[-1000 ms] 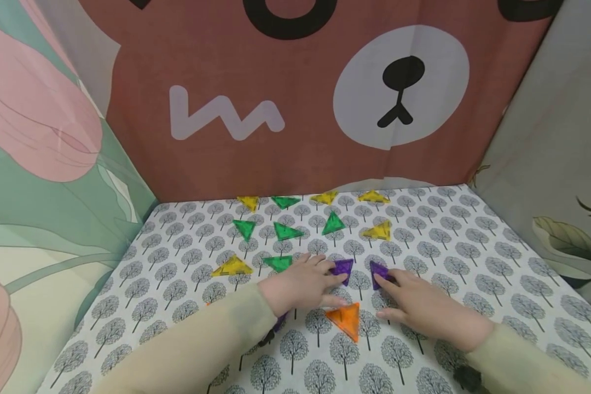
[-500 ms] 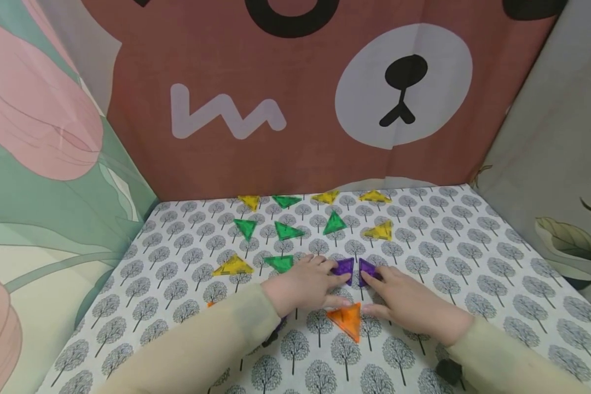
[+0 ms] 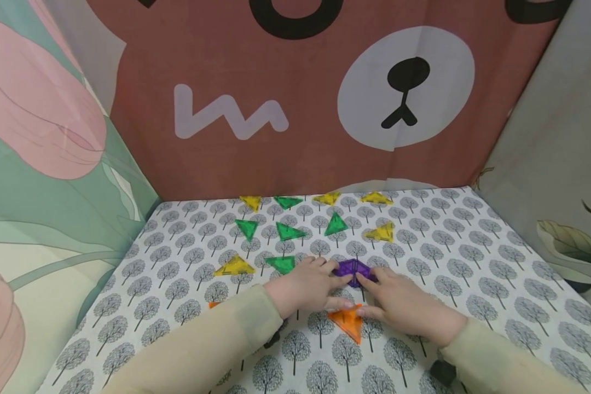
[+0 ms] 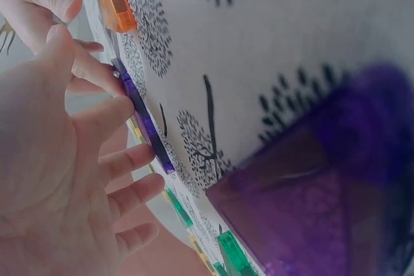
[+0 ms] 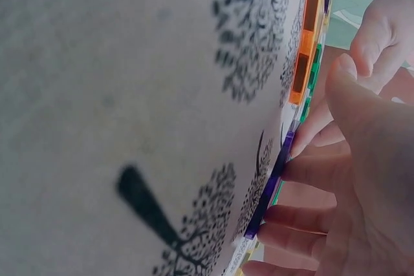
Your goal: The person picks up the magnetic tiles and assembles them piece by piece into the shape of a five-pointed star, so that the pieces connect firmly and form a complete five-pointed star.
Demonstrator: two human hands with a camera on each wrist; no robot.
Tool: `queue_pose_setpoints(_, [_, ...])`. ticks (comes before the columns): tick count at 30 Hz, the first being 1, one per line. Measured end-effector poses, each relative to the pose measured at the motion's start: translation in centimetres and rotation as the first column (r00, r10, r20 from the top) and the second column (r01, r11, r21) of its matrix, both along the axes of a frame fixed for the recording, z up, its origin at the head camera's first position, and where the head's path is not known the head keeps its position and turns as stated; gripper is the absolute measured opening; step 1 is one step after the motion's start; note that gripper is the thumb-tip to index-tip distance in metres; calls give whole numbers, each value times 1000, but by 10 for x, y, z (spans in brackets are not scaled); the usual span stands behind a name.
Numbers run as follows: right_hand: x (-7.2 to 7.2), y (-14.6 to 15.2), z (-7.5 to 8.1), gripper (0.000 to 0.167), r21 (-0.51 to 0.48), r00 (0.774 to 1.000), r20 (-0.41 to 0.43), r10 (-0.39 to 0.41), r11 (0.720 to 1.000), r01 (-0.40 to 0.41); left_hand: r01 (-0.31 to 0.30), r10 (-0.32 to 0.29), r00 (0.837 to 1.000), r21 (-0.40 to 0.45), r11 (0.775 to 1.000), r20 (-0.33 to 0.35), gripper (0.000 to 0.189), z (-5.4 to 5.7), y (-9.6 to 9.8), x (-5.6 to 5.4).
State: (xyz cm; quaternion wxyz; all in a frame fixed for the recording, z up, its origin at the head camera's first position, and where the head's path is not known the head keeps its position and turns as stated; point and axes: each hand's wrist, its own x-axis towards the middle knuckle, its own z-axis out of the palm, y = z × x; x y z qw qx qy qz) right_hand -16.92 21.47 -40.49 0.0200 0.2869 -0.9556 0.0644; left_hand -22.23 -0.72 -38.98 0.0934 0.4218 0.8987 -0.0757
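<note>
Two translucent purple triangle magnetic tiles lie flat on the tree-print cloth in the head view, edge to edge, the left tile (image 3: 345,267) against the right tile (image 3: 366,268). My left hand (image 3: 305,285) touches the left one with its fingertips, fingers mostly straight. Coming from the other side, my right hand (image 3: 406,302) rests fairly straight fingers on the right one. Just below, an orange triangle tile (image 3: 348,324) lies near both thumbs. Another purple tile (image 4: 304,211) looms close in the left wrist view; in the head view the left forearm hides most of that area.
Beyond the hands lie several green tiles (image 3: 289,231) and several yellow tiles (image 3: 379,232), spread apart. One yellow tile (image 3: 235,266) and a green tile (image 3: 282,264) sit left of the left hand. An orange corner (image 3: 213,304) peeks out past the left sleeve. Printed curtains enclose the cloth-covered surface.
My right hand has slid its purple tile leftward until it meets the left purple tile, closing the gap between them. My left hand has stayed almost still.
</note>
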Motion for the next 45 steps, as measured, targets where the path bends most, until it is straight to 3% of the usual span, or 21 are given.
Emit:
queue_pose_setpoints(4, [-1, -2, 1, 82, 2, 1000, 13, -7, 1000, 7, 0, 1, 1000, 7, 1000, -4, 80, 0, 0, 0])
queue_pose_setpoints(10, [7, -2, 17, 69, 30, 991, 132, -21, 999, 17, 0, 0, 1000, 10, 1000, -5, 75, 1, 0, -1])
queue_pose_setpoints(16, [32, -6, 27, 50, 55, 988, 120, 97, 993, -104, -8, 7, 1000, -30, 1000, -23, 60, 2, -1, -2])
queue_pose_setpoints(21, [55, -15, 24, 53, 46, 972, 155, 177, 981, -186, -16, 16, 1000, -13, 1000, -11, 59, 0, -2, -2])
queue_pose_setpoints(26, [66, -24, 18, 60, 92, 959, 198, 204, 970, -225, -18, 18, 1000, 9, 1000, 2, 57, -2, -3, -1])
queue_pose_setpoints(32, [69, -23, 12, 63, 134, 962, 203, 182, 968, -211, -17, 17, 1000, 19, 1000, 6, 58, -3, -2, -1])
queue_pose_setpoints(37, [71, -11, 7, 66, 96, 970, 181, 161, 979, -180, -12, 12, 1000, 19, 1000, 5, 56, -4, -1, 0])
queue_pose_setpoints(42, [69, 4, 5, 69, 72, 972, 216, 89, 992, -107, -8, 8, 1000, 25, 1000, 1, 54, -5, -1, -1])
queue_pose_setpoints(45, [66, 9, 5, 70, 62, 972, 220, 86, 993, -102, -19, 19, 1000, 24, 1000, 7, 54, -5, -2, -2])
